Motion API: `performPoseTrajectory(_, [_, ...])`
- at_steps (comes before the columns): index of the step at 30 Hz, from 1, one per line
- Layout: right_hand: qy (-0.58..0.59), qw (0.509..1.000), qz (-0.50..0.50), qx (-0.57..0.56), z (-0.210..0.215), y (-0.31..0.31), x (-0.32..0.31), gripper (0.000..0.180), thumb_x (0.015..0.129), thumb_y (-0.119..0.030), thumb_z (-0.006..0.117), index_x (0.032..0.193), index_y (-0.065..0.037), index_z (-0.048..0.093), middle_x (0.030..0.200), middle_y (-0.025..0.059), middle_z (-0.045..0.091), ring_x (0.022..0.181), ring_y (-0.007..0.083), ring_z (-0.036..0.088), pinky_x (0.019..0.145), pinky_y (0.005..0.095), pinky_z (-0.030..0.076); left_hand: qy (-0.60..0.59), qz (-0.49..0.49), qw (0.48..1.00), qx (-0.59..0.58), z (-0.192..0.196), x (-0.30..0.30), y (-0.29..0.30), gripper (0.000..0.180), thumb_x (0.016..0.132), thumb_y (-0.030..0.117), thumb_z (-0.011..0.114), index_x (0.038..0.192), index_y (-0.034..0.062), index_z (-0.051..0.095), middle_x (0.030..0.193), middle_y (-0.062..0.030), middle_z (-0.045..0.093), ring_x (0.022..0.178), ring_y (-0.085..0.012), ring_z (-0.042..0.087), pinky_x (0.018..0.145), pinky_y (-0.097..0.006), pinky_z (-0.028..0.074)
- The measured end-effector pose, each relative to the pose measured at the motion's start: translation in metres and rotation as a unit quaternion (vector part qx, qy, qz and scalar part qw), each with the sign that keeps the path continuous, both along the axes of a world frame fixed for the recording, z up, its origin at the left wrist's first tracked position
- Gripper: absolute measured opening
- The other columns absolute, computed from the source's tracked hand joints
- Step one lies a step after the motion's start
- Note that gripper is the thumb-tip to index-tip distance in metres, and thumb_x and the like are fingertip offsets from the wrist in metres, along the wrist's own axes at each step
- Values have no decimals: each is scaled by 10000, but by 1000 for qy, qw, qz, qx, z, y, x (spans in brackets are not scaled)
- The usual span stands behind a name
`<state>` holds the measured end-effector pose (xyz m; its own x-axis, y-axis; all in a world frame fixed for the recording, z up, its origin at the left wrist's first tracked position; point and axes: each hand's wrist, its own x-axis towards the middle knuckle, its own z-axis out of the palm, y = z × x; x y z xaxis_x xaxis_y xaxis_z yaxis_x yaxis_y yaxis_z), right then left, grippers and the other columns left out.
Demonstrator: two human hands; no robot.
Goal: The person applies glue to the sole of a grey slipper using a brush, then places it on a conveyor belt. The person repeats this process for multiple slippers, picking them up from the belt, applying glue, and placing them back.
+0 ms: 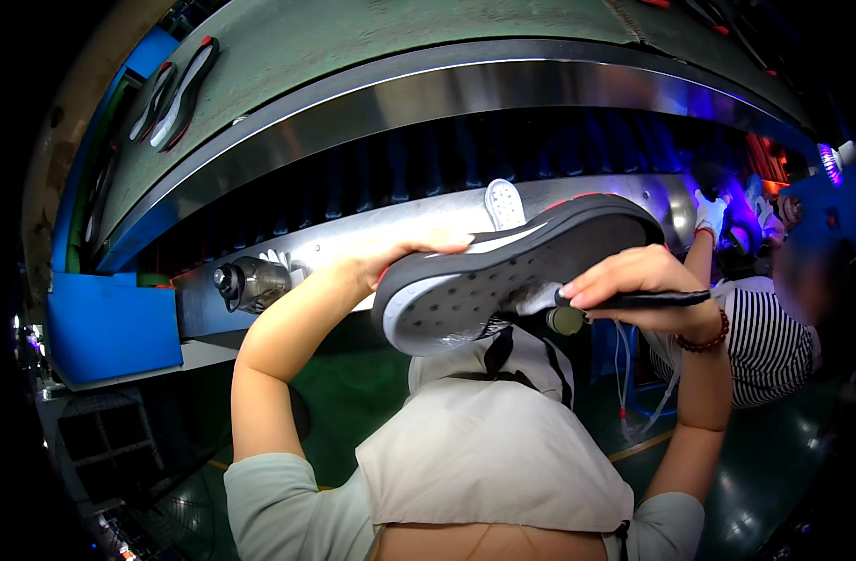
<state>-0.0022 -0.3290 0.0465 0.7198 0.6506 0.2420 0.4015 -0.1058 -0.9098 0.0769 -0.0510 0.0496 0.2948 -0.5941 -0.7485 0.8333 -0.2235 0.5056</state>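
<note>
I hold a shoe point(517, 271) up at the centre of the view, turned sole-up, its grey sole dotted with small holes and its toe pointing toward 2 o'clock. My left hand point(390, 254) grips the heel end from 9 o'clock, fingers curled over the edge of the sole. My right hand point(633, 280), at 3 o'clock of the shoe, is clenched around a thin black brush point(647, 300) whose handle points toward 3 o'clock and whose tip rests against the sole. A beaded bracelet point(704, 338) circles my right wrist. Below the shoe, toward 6 o'clock, lies my pale apron point(484, 458).

Behind the shoe, at 12 o'clock, a curved steel conveyor rail point(428, 98) sweeps across the view. A white sole point(503, 202) stands on it just above the shoe. At 9 o'clock of my left hand sits a small metal motor point(252, 283), and farther toward 9 o'clock a blue box point(110, 327). Up at 10 o'clock two more soles point(175, 93) rest on a green belt point(353, 33). At 3 o'clock another person in a striped shirt point(769, 346) works nearby, with a gloved hand point(709, 215) raised toward the rail
</note>
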Motion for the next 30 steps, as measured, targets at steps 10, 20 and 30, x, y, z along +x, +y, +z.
performPoseTrajectory(10, [30,998,-59,16,-14,-11,-12,179,684,21,652,858,-6,622,931,129,627,886,224,610,775,296,488,47,155,986,-27,-34,1,49,362,708,178,659,1016,12,569,937,-127,605,814,-202,592,769,-322,475])
performPoseTrajectory(20, [31,996,-74,-35,-17,-26,-15,187,681,36,644,862,-2,620,927,117,630,894,215,604,790,300,478,63,157,986,-11,-36,7,69,358,722,193,640,1021,10,567,947,-133,604,826,-214,592,778,-334,473])
performPoseTrajectory(30, [34,994,-10,-107,-12,-42,2,185,701,8,639,886,10,626,901,139,632,775,177,623,685,255,491,65,160,985,-23,-37,11,69,357,736,208,621,1026,8,564,958,-138,603,839,-225,592,787,-345,471])
